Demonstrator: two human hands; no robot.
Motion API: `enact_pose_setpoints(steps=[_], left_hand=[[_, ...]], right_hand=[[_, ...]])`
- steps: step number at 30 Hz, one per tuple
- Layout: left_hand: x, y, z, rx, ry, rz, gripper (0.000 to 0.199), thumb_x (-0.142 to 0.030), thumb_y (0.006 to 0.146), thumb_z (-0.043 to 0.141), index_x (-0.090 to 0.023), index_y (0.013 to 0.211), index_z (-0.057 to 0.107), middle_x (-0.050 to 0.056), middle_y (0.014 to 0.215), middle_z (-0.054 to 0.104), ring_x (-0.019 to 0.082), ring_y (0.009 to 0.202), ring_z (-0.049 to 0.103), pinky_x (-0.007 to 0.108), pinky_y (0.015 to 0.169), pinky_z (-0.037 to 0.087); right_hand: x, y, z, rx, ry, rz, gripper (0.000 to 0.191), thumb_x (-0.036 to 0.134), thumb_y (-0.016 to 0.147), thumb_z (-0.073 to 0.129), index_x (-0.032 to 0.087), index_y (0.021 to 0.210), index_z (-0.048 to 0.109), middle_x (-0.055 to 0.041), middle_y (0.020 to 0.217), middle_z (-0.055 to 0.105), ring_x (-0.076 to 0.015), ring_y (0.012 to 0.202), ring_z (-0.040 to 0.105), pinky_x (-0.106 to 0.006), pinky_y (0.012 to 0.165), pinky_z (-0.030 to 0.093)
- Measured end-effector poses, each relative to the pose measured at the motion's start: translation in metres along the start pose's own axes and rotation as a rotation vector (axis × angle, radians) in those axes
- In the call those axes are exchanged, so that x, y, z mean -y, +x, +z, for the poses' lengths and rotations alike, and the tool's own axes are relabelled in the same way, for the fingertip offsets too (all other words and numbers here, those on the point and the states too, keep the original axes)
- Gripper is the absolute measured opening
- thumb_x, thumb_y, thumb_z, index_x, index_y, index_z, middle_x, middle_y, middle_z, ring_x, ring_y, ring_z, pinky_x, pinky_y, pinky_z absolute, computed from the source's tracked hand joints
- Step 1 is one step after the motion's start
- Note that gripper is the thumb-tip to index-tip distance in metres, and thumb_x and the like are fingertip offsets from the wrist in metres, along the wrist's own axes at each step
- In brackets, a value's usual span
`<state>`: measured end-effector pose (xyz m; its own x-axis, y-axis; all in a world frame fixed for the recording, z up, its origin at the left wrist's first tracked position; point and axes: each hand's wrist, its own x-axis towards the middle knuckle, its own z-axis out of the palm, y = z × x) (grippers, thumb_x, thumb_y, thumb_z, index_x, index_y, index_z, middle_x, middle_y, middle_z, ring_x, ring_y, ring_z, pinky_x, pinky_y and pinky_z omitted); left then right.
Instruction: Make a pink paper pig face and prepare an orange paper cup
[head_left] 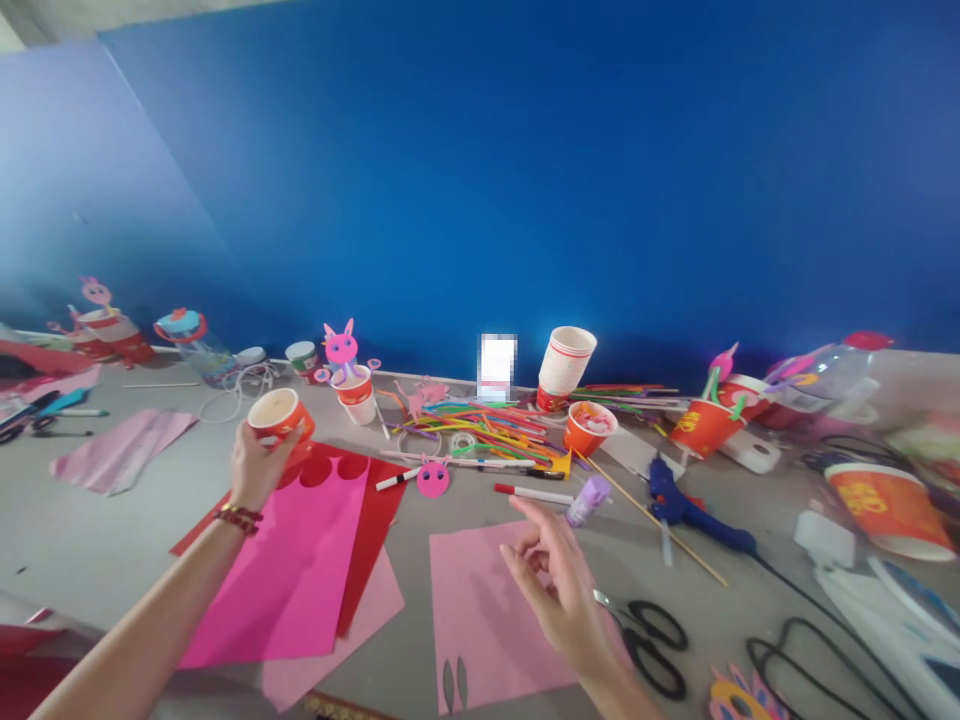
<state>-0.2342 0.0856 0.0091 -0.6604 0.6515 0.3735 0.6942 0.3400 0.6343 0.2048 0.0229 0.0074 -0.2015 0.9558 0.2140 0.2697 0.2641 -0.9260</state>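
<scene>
My left hand [259,465] grips a red paper cup [279,415], tilted with its pale round end toward me, above the far edge of a magenta sheet [292,570]. Half-round cutouts show along that edge, and a red sheet [367,540] lies beneath. Over a light pink sheet [480,590] hovers my right hand [551,575], empty, with index finger and thumb apart and the other fingers curled. Beside that hand are a purple glue stick [589,500] and black-handled scissors [652,645], partly hidden by my wrist. A pink round face cutout [433,479] lies between the hands.
Colourful pipe cleaners [487,430] spread across the middle back. A stack of paper cups [566,365] stands near the blue wall. On the right lie a blue glue gun [694,510] with its cable and a thin wooden stick [675,540]. A cup figure [352,380] stands back left.
</scene>
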Motion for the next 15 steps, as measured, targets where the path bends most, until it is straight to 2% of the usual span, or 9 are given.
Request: enact_pose_setpoints(steps=[3, 6, 12, 15], left_hand=[[0.01, 0.035, 0.002, -0.012, 0.096, -0.047, 0.053, -0.052, 0.073, 0.067, -0.014, 0.105, 0.047, 0.012, 0.108, 0.06, 0.029, 0.1, 0.055, 0.039, 0.081, 0.046], [0.014, 0.059, 0.01, 0.008, 0.168, -0.095, 0.05, -0.048, 0.071, 0.068, -0.013, 0.101, 0.048, 0.014, 0.107, 0.06, 0.034, 0.105, 0.052, 0.042, 0.084, 0.042], [0.023, 0.078, 0.02, 0.026, 0.187, -0.127, 0.065, -0.048, 0.074, 0.071, -0.005, 0.117, 0.046, 0.019, 0.118, 0.058, 0.035, 0.11, 0.053, 0.045, 0.086, 0.044], [0.03, 0.082, 0.018, 0.025, 0.174, -0.134, 0.053, -0.042, 0.084, 0.066, -0.009, 0.122, 0.05, 0.015, 0.121, 0.058, 0.029, 0.108, 0.058, 0.047, 0.089, 0.048]], right_hand=[[-0.003, 0.001, 0.001, 0.015, -0.016, -0.011, 0.042, 0.039, 0.094, 0.055, 0.025, 0.133, 0.046, -0.0056, 0.1, 0.059, -0.0136, 0.071, 0.061, -0.023, 0.061, 0.055], [-0.005, 0.003, 0.001, 0.029, -0.035, -0.022, 0.04, 0.038, 0.094, 0.054, 0.024, 0.131, 0.049, -0.0085, 0.111, 0.059, -0.013, 0.07, 0.061, -0.023, 0.06, 0.055], [-0.004, 0.007, -0.002, 0.003, -0.075, -0.02, 0.035, 0.038, 0.094, 0.054, 0.023, 0.126, 0.054, -0.01, 0.117, 0.061, -0.0135, 0.068, 0.062, -0.024, 0.058, 0.055], [-0.005, 0.007, -0.001, 0.027, -0.059, -0.006, 0.034, 0.038, 0.094, 0.054, 0.024, 0.125, 0.054, -0.0099, 0.122, 0.059, -0.014, 0.07, 0.062, -0.024, 0.058, 0.055]])
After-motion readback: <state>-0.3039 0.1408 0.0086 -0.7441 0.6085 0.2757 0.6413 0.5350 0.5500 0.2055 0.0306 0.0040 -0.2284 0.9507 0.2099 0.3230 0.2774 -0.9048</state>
